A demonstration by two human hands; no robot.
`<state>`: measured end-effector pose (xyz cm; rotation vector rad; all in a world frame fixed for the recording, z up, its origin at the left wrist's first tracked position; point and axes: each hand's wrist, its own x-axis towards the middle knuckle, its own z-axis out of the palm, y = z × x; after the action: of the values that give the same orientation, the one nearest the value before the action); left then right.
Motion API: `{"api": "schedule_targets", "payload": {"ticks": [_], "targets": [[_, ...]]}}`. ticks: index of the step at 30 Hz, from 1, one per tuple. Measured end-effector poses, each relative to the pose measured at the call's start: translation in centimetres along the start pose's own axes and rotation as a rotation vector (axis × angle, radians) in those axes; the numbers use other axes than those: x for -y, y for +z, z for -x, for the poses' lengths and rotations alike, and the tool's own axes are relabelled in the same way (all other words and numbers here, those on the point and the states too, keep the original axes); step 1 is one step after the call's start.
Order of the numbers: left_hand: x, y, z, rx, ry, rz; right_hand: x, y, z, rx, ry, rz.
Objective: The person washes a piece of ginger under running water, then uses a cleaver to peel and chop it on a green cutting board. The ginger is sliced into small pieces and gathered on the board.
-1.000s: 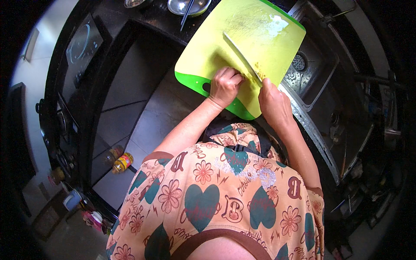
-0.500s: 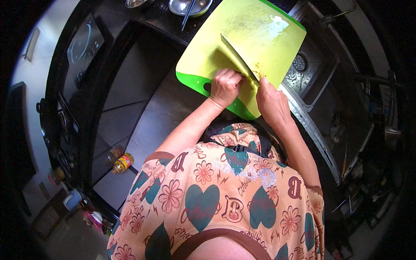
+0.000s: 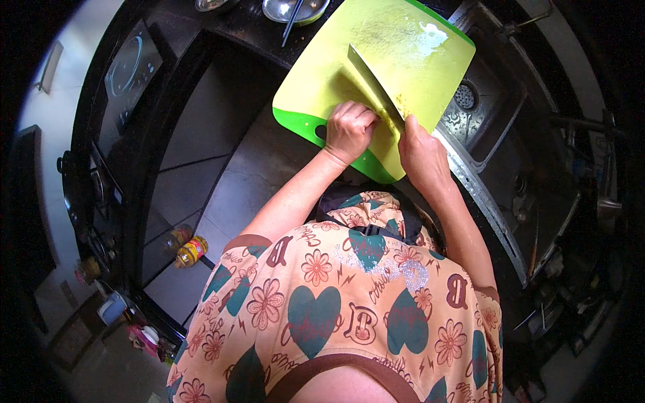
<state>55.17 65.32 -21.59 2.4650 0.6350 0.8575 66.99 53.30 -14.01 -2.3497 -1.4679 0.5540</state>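
Note:
A yellow-green cutting board [image 3: 322,80] with a darker green edge lies under both my hands. My right hand [image 3: 423,153] is closed round the handle of a kitchen knife [image 3: 368,75], its long blade pointing away and to the left. Just left of the blade, my left hand [image 3: 350,131] is closed, fingers curled and bunched on the board. A small yellowish piece of food [image 3: 385,115] shows at its fingertips, against the blade; its kind is too small to make out. Yellow-brown bits lie on the blade's right side.
Right of the board is a metal sink [image 3: 494,127] with a round drain. Beyond the board's far left corner stands a metal bowl [image 3: 310,10] with chopsticks [image 3: 293,23] across it. A yellow bottle [image 3: 192,252] is at the lower left, and a dark glossy panel [image 3: 133,67] farther up.
The knife and my right hand have shifted slightly: the tip now sits farther away and a bit to the right. My left hand has stayed almost in place.

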Motion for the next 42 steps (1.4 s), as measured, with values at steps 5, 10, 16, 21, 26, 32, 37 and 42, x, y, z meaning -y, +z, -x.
{"api": "schedule_targets", "payload": {"ticks": [5, 10, 16, 21, 26, 32, 37, 42], "targets": [[0.2, 0.4, 0.2, -0.054, 0.02, 0.019, 0.7, -1.0, 1.4, 0.083, -0.007, 0.064], [0.2, 0.4, -0.1, 0.018, 0.038, -0.011, 0.6, -0.2, 0.3, 0.083, 0.024, 0.021], [0.5, 0.4, 0.5, -0.002, 0.055, 0.002, 0.0, 0.9, -0.4, 0.038, 0.058, -0.089], [0.6, 0.2, 1.0, -0.001, -0.021, 0.052, 0.6, -1.3, 0.4, -0.031, 0.126, -0.158], [0.6, -0.5, 0.4, -0.141, -0.469, 0.404, -1.0, -0.5, 0.7, -0.096, 0.103, -0.189], [0.5, -1.4, -1.7, 0.067, -1.022, 1.264, -1.3, -2.2, 1.2, 0.167, 0.425, -1.152], [-1.0, -1.0, -2.8, 0.311, -1.266, 2.006, -1.0, -2.3, 1.2, 0.187, 0.446, -1.328], [-0.8, -0.4, -2.8, 0.204, -1.239, 1.795, -1.4, -1.3, 0.8, 0.059, 0.504, -1.302]]}}
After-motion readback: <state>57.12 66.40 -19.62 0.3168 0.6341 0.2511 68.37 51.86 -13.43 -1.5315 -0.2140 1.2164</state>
